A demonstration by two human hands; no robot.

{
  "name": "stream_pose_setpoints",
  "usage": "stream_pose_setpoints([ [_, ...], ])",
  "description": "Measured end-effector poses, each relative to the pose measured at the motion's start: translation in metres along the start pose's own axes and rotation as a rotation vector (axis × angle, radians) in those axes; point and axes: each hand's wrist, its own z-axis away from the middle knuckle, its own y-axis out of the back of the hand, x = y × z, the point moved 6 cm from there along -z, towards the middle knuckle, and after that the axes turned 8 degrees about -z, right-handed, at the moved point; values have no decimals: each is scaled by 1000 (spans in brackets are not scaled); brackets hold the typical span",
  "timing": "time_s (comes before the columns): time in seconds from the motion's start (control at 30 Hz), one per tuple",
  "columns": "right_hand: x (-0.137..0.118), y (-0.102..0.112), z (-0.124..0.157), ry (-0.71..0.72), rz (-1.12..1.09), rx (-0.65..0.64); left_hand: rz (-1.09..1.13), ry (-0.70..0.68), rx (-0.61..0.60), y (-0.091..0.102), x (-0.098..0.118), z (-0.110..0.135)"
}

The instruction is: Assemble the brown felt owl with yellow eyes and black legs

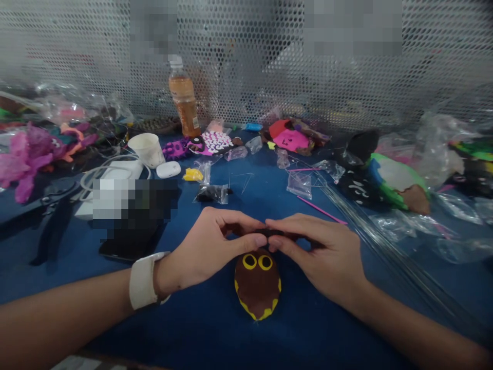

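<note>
Two bare hands meet over a blue desk [215, 334], the left hand [208, 246] and right hand [319, 254] each pinching one small dark piece [278, 234] between thumb and fingertips, just above a brown clay figure [257, 288] with yellow-ringed eyes lying flat near the desk's front edge. Bare surface lies open around the figure. Clutter crowds the far side, closed off by a perforated screen [346, 77]. Plastic bags [300, 184] sit beyond the hands, thin wires [385, 246] close on the right. A bottle [185, 100] carries a label too blurred to read
</note>
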Motion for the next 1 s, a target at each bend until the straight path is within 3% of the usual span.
stream_pose_setpoints([
  [0.4, -2, 1, 0, 10, 83, -31, -73, -106, 5, 5, 12, -2],
  [0.8, -17, 0, 3, 243, 263, -87, -63, -109, -49, 2, 14, -2],
  [0.9, -21, -1, 3, 308, 292, -112, -131, -182, -34, 6, 19, -2],
  [1.0, -25, -1, 4, 373, 301, -164, -282, -368, -71, 9, 32, -1],
])
